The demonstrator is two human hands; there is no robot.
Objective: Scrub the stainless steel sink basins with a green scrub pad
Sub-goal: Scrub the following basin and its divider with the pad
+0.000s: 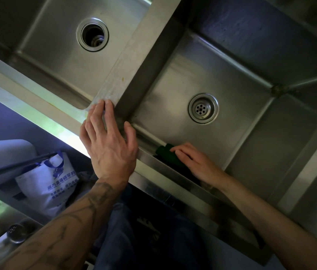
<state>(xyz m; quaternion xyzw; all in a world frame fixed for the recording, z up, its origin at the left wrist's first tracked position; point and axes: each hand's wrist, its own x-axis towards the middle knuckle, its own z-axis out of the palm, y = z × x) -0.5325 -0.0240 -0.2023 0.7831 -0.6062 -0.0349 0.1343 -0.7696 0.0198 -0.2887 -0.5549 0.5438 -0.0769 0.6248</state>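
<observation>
Two stainless steel basins fill the view. The right basin point(241, 106) has a round strainer drain point(203, 108); the left basin point(60, 61) has an open drain hole point(92, 34). My right hand point(194, 162) is down inside the right basin and presses the green scrub pad point(166, 152) against the near wall, fingers curled over it. My left hand point(111, 141) lies flat with fingers straight on the front rim point(153, 182), where the divider point(132, 59) between the basins meets it.
Below the counter at the left stand a white printed bag with blue handles point(50, 182) and a white container point(1, 152). A small metal shaker lid point(16, 232) shows at the lower left. My dark trousers are below the sink's front edge.
</observation>
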